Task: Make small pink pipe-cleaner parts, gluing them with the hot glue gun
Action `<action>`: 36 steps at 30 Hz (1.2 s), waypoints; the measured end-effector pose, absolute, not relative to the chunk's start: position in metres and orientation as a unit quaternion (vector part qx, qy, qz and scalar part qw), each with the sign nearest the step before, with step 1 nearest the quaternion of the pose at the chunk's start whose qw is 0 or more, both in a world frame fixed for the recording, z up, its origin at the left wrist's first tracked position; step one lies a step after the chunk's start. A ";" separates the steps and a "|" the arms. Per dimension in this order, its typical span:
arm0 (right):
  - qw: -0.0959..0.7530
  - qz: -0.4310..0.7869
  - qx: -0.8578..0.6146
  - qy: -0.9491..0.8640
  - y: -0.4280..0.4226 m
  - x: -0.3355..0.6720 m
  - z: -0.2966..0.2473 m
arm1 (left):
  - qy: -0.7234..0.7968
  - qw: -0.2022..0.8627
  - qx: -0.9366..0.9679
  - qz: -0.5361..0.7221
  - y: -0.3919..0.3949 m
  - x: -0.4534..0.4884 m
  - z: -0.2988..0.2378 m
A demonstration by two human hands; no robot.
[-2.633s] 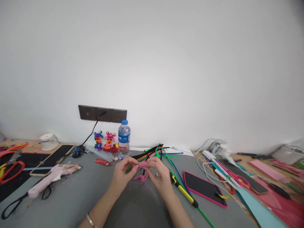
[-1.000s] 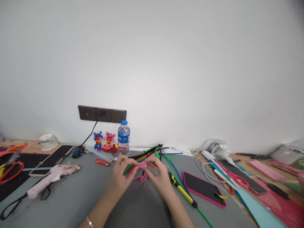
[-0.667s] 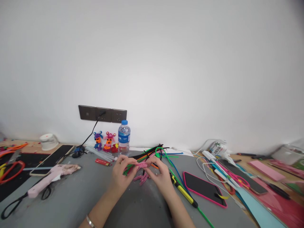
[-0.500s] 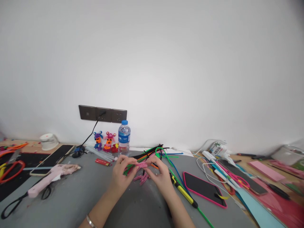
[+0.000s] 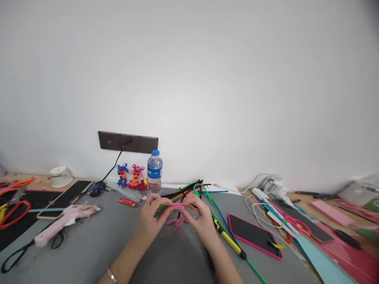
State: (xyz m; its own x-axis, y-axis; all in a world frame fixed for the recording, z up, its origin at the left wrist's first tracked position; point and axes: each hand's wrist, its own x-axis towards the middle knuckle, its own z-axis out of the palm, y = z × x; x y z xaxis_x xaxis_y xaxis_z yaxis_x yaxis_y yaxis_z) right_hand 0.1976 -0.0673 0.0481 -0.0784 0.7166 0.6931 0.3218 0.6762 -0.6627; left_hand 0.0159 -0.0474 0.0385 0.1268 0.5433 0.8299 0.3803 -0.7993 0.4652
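Between the fingertips of both hands is a small bent piece of pink pipe cleaner [image 5: 177,206]. My left hand [image 5: 152,215] pinches its left end, and my right hand [image 5: 199,216] grips the right end with thumb and forefinger. Just below, more bent pink pipe cleaner pieces [image 5: 178,225] lie on the grey mat [image 5: 174,256]. Behind the hands spreads a bundle of green, orange, black and blue pipe cleaners [image 5: 189,191], partly hidden by my fingers. A yellow and black pen-like tool [image 5: 229,240] lies right of my right hand.
A water bottle [image 5: 154,171] stands by the wall beside two small pipe-cleaner figures [image 5: 134,176]. To the left lie a pink glue gun [image 5: 63,223], glue sticks [image 5: 126,192] and red scissors [image 5: 17,213]. A pink-edged tablet [image 5: 254,236] and pink scissors [image 5: 291,221] lie right.
The pink piece between my fingertips has shifted very slightly. Both hands keep nearly the same place and pinch, and nothing else has visibly moved.
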 end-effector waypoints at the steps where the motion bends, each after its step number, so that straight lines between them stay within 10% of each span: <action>1: 0.572 0.171 -0.364 -0.715 -0.067 0.198 0.048 | 0.309 0.067 0.747 0.585 -0.047 0.016 0.039; 36: 0.583 0.211 -0.360 -0.697 -0.068 0.199 0.049 | 0.321 0.207 0.747 0.544 -0.043 0.015 0.039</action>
State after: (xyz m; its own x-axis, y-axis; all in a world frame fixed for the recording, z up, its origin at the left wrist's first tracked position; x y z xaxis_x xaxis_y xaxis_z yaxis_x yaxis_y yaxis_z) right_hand 0.1986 -0.0684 0.0491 -0.0609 0.7473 0.6617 0.2554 0.6526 -0.7134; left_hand 0.0149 -0.0432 0.0392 0.2025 0.7055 0.6792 0.2552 -0.7076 0.6589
